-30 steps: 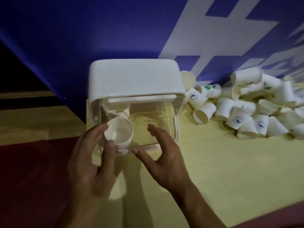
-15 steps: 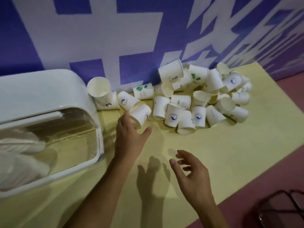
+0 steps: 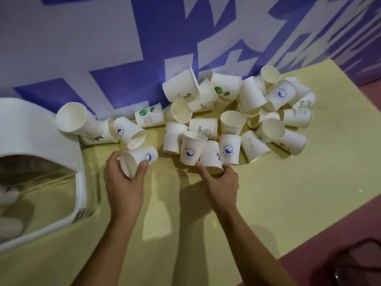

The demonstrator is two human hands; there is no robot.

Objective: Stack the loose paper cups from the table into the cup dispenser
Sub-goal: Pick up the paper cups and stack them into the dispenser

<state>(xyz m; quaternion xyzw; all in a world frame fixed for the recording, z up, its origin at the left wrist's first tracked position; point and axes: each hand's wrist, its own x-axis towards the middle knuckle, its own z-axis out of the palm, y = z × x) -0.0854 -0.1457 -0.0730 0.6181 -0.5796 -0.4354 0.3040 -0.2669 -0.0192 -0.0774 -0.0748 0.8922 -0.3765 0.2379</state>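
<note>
My left hand (image 3: 123, 182) curls its fingers (image 3: 142, 169) round a whale-print cup (image 3: 142, 158) lying on its side, mouth toward me, just right of the cup dispenser (image 3: 31, 131). My right hand (image 3: 223, 180) grasps an upturned cup (image 3: 212, 156) at the near edge of the loose cups (image 3: 237, 112) heaped on the yellow surface (image 3: 268, 193) beyond.

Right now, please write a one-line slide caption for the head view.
Left hand holds a white whale-print paper cup; right hand grips a second white cup at the pile.
</note>
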